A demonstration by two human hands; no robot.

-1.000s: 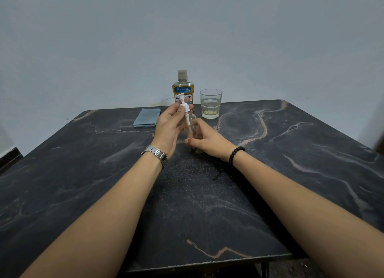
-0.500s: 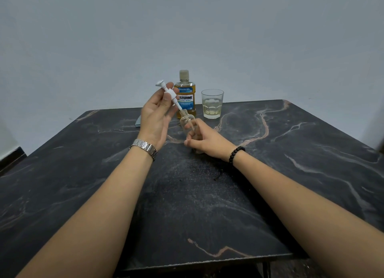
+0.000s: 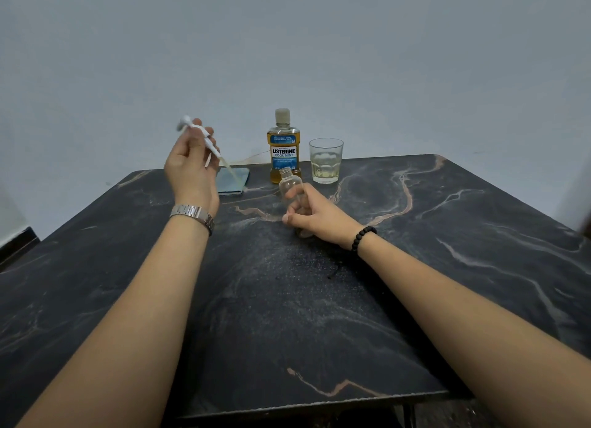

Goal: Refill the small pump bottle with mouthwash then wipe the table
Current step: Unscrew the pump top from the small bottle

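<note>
Three containers stand out on the dark marbled tabletop. At the back, the Listerine Cool Mint mouthwash bottle stands upright with its cap on, amber liquid filling it nearly to the shoulder. Just to its right, a clear drinking glass holds a shallow layer of pale yellow liquid at the bottom. In front of the two, the small pump bottle is clear, looks empty, and has an open neck; the right hand wraps its lower half in a closed grip, tilting it slightly leftward with its base near or on the tabletop.

The left hand, with a metal watch on its wrist, pinches the white pump head between closed fingers, raised in the air well left of the bottle, its dip tube slanting down to the right over a folded blue cloth lying at the back left.

Half a second ago the dip tube's end was still at the bottle's mouth; now the pump is fully out and carried up and left, clear of the neck. The right hand's hold on the bottle is unchanged, and the mouthwash bottle and glass have not moved.
</note>
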